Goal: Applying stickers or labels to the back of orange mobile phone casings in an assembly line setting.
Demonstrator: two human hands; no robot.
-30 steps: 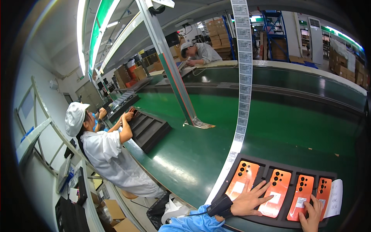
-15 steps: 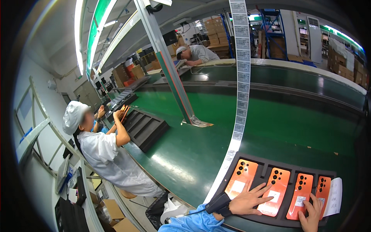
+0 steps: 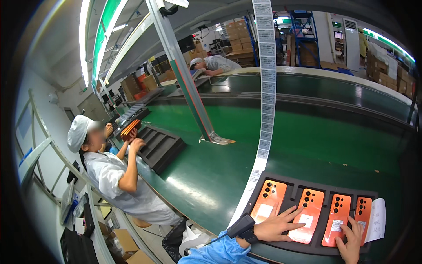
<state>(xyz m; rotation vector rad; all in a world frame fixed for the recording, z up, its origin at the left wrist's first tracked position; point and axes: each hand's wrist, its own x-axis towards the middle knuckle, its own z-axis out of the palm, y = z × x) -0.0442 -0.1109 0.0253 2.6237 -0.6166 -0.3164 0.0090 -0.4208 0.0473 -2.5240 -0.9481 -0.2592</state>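
Four orange phones lie camera side up, side by side in a dark tray [image 3: 296, 181] at the near right of the green table [image 3: 202, 176]. A white label [image 3: 336, 225] on the third phone [image 3: 338, 211] sits beside my right hand [image 3: 351, 241]; were a fingertip to drag sideways there, the label could skew or crease, if it is not fully stuck (whether it is, I cannot tell). The second phone [image 3: 313, 207] runs a like risk, and pressing fingers could mark either glossy back.

My left hand [image 3: 279, 227] is spread wide, palm down, over the leftmost phone [image 3: 274, 191] and the second, fingertips apart and closed on nothing. My right hand is half curled, thumb and fingers parted, resting about the near part of the third phone, with its outer fingers near the rightmost phone [image 3: 363, 209]; I see no grip.

Farther out, a handwritten sheet [image 3: 376, 220] lies at the tray's right end, where a passing wrist could shift it. To the left hangs a long label strip [image 3: 267, 88], which my blue sleeve [image 3: 215, 251] might snag.
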